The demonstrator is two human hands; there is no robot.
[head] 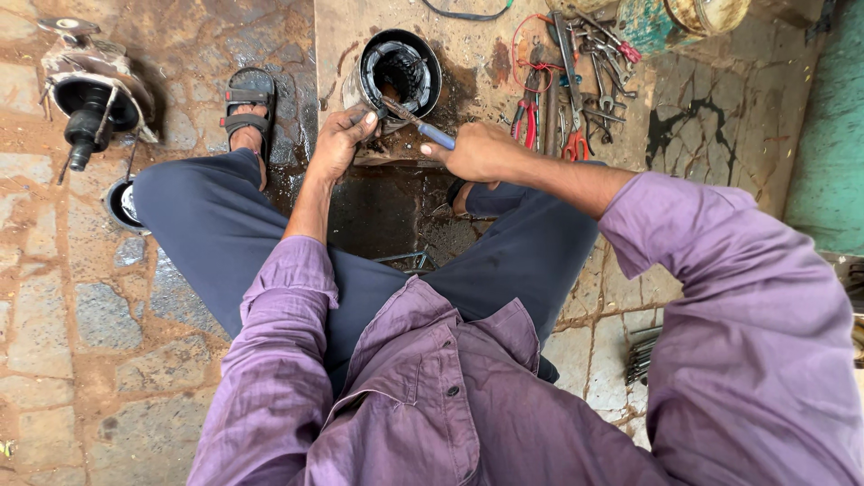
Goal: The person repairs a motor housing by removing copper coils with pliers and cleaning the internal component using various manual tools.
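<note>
Oily stone floor (108, 342), far centre: black cylindrical housing (400, 72) lying open-ended, internals apparently in place. Left hand (340, 142) pinching housing rim; right hand (477, 151) closed round blue-handled tool (423, 128) probing inside. Judged mid-work; spanners and pliers (576, 81) scattered far right.

This is a rough repair workshop, worked at floor level. A heap of wrenches and pliers (576, 81) lies on an oil-stained slab (468, 54) (dark grease all over it). Left of the slab, a grimy machine part (94, 90) sits on the cracked stone floor (108, 342).
</note>
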